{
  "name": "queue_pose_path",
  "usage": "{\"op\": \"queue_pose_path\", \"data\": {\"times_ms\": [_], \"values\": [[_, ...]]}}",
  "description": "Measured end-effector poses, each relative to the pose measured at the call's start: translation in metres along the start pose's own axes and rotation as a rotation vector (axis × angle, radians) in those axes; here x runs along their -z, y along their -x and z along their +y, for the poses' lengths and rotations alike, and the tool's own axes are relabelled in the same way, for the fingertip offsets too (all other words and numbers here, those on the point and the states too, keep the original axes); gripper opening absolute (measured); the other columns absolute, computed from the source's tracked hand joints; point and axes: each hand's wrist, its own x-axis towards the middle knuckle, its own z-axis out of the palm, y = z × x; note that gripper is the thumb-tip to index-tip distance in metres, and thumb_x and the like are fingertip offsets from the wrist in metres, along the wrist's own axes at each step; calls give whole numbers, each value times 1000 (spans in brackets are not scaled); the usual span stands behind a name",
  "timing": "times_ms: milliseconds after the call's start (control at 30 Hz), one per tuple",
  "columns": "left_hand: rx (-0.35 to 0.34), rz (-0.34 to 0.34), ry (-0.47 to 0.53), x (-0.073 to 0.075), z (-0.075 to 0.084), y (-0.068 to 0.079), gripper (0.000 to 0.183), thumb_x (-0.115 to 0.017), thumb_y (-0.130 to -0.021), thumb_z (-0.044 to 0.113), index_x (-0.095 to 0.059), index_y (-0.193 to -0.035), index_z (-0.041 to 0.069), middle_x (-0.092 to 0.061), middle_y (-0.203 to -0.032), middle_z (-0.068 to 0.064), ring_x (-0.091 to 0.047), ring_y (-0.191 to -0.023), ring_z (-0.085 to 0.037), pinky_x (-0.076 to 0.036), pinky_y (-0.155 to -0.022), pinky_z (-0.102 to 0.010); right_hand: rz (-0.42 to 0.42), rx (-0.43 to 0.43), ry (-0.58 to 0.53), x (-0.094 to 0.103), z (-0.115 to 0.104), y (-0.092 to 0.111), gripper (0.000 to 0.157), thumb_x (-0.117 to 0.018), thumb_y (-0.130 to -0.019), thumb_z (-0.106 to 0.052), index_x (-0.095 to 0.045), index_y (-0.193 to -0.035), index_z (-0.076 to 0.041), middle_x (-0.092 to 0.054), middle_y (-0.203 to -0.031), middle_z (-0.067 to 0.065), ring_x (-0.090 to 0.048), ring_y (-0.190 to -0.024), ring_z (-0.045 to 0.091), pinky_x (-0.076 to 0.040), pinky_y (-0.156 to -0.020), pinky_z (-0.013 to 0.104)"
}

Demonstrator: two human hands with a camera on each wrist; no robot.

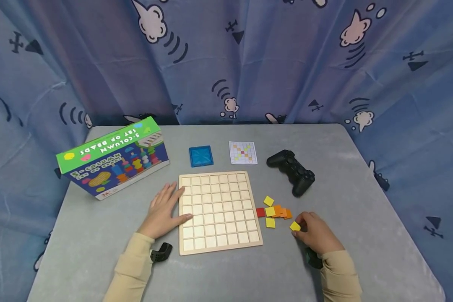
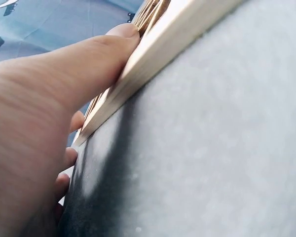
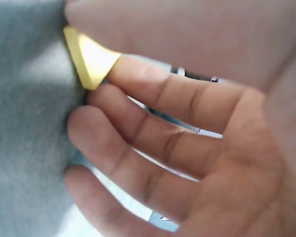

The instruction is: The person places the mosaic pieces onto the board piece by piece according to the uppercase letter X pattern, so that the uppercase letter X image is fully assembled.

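A wooden grid board (image 1: pixel 220 212) with rows of square cells lies in the middle of the table. My left hand (image 1: pixel 165 214) rests on its left edge, fingers straight; the left wrist view shows the thumb (image 2: pixel 84 69) lying over the wooden rim (image 2: pixel 138 74). To the right of the board, my right hand (image 1: pixel 318 233) pinches a yellow square tile (image 1: pixel 295 226) between thumb and fingers, close over the tabletop. In the right wrist view one corner of that yellow tile (image 3: pixel 91 59) shows by the index finger. Between board and hand lie a red tile (image 1: pixel 261 212), yellow tiles (image 1: pixel 270 222) and overlapping orange tiles (image 1: pixel 288 214).
Behind the board are a blue square tray (image 1: pixel 201 156) and a pattern card (image 1: pixel 243 152) with coloured squares. A black game controller (image 1: pixel 292 171) lies at the back right. At the left stands a green and blue toy box (image 1: pixel 115 161). A patterned curtain hangs behind the table (image 1: pixel 362 188).
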Motion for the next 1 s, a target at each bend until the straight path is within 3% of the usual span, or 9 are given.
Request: {"op": "queue_pose_path", "data": {"times_ms": [267,433,533,833,1000], "values": [[5,36,42,3,1,2,88,-74,-78,52,-36,-149,18,-18,-159,-11,-8,-147,-32,-7,-116,-59,-10,32,5,-1,-1,0,21,-74,-79,-5,-58,-92,1,-57,-87,8,-56,-77,18,-50,-66,35],[-36,125,38,1,-3,4,84,-79,-73,50,-46,-143,15,-29,-155,-12,-19,-144,-34,-4,-115,-60,31,73,19,-2,-11,4,23,-74,-80,-5,-60,-97,1,-57,-90,8,-54,-78,17,-50,-67,34],[-51,149,4,0,-6,4,84,-79,-72,50,-49,-141,14,-30,-154,-14,-20,-144,-35,0,-116,-57,87,130,26,2,-22,-1,24,-73,-81,-6,-61,-101,0,-57,-91,7,-53,-77,15,-49,-65,32],[-7,79,-24,2,-5,2,82,-69,-79,57,-42,-146,19,-23,-158,-11,-11,-147,-32,2,-118,-52,214,340,17,15,-66,-38,29,-73,-83,-7,-60,-108,0,-60,-98,9,-61,-84,21,-54,-71,34],[-1,82,-25,3,-5,1,80,-68,-80,57,-41,-147,20,-24,-158,-10,-11,-147,-30,3,-118,-51,290,516,20,15,-93,-61,27,-75,-81,-6,-58,-101,-1,-61,-95,10,-62,-84,22,-54,-72,34]]}}
